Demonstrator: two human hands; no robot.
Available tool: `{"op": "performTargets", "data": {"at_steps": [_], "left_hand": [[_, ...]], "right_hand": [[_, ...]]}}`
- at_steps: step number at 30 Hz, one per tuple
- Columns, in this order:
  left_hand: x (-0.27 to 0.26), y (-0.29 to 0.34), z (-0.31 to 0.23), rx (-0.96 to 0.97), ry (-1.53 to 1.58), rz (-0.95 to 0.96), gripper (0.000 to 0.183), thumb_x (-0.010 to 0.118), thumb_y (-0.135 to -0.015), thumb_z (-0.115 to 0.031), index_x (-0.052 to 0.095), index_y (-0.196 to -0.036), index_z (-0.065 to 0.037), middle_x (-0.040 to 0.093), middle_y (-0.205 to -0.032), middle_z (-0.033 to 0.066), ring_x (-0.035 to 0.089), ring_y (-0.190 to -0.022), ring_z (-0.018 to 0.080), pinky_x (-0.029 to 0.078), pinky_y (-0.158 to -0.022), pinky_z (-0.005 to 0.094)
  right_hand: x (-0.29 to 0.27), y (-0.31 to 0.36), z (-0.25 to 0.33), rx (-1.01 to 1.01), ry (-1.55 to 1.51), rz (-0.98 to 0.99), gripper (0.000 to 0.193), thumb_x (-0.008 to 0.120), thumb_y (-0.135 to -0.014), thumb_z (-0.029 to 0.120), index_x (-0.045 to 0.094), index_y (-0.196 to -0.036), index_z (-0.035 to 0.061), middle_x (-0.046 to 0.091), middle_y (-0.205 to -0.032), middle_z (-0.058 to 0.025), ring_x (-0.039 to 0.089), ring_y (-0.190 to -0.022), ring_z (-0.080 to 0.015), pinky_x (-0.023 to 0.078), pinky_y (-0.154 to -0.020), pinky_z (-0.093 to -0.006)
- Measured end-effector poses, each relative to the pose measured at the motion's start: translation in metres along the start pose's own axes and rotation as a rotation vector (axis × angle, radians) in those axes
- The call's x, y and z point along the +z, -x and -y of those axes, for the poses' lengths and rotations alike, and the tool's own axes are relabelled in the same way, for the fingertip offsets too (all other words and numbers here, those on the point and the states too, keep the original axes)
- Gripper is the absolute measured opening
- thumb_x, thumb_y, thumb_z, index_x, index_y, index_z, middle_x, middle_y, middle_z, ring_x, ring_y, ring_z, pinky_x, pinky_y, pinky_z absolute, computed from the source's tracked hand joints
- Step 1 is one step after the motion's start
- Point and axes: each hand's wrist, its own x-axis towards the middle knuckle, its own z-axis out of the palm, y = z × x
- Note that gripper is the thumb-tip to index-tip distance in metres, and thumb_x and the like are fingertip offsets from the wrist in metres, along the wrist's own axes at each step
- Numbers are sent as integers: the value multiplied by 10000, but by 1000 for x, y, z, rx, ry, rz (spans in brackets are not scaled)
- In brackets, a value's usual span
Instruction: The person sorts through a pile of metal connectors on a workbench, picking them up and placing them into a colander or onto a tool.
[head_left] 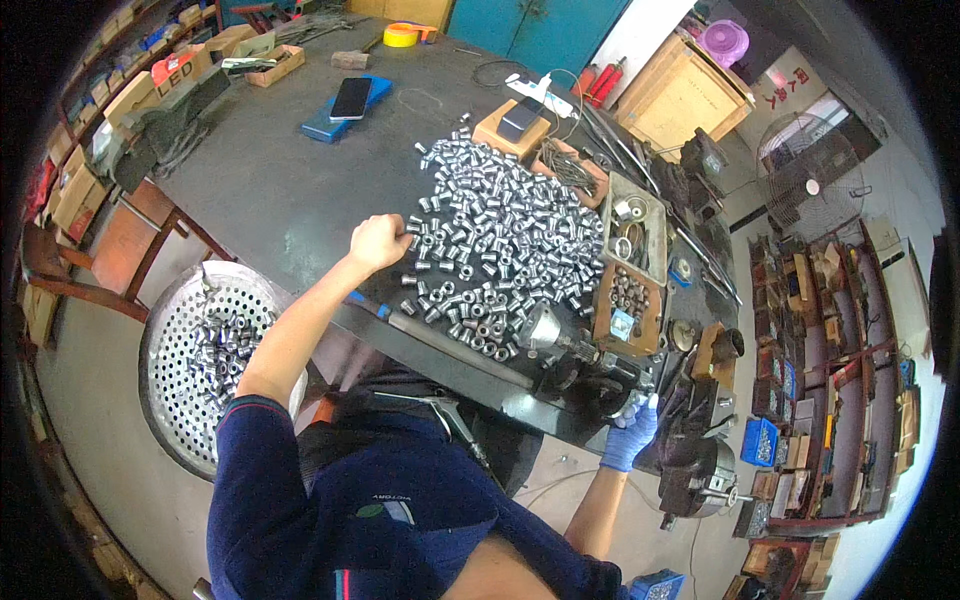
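Note:
A wide heap of short shiny metal sleeves [500, 220] covers the middle of the dark workbench [290, 190]. My left hand [380, 242] is bare and closed at the heap's left edge. Whether a sleeve is in its fingers, I cannot make out. My right hand [630, 435], in a blue-and-white glove, is at the bench's near right edge. Its fingers are curled beside a dark bench fixture [585, 370], and what they grip is too small to tell. Next to the fixture, a silver conical metal part [541, 328] points toward the heap.
A perforated metal basin [175, 375] with more sleeves stands left of my arm. A long grey bar [455, 348] lies along the near edge. Small boxes [628, 308] of parts line the heap's right side. A phone [350, 98] lies farther back; a fan [812, 187] stands right.

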Motion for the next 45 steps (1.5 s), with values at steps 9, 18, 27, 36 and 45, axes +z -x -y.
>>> {"op": "performTargets", "data": {"at_steps": [9,18,27,36,45], "left_hand": [[-27,20,-5,389,-376,171,111,576,-675,-160,617,-720,-68,629,-725,139,619,-726,325,484,-639,444],[-42,52,-25,146,289,298,89,632,-706,-107,597,-738,-32,630,-734,88,624,-666,216,504,-598,337],[-27,80,-130,310,1344,646,161,590,-806,20,582,-963,54,632,-812,94,622,-749,153,502,-705,263],[-22,75,-135,263,1256,702,150,583,-803,28,568,-944,75,625,-773,101,624,-721,152,499,-679,259],[-33,82,-141,428,1040,538,208,642,-727,38,607,-931,15,638,-855,70,607,-811,138,480,-730,269]], "right_hand": [[-8,-9,-6,6,-10,-40,242,581,-848,313,549,-808,76,519,-580,8,418,-390,-44,304,-310,-168],[-6,-8,-3,41,-16,-19,208,567,-857,291,545,-824,87,492,-591,21,417,-421,-50,309,-332,-173],[-4,-7,-4,18,-75,-6,211,579,-852,279,545,-866,71,535,-625,8,446,-420,-45,310,-312,-163],[-3,0,-2,-10,-37,-17,243,555,-866,294,544,-801,61,531,-604,-11,450,-420,-55,316,-320,-165],[19,27,47,-62,49,53,333,545,-866,333,570,-746,24,466,-488,-26,392,-367,-83,326,-322,-207]]}}
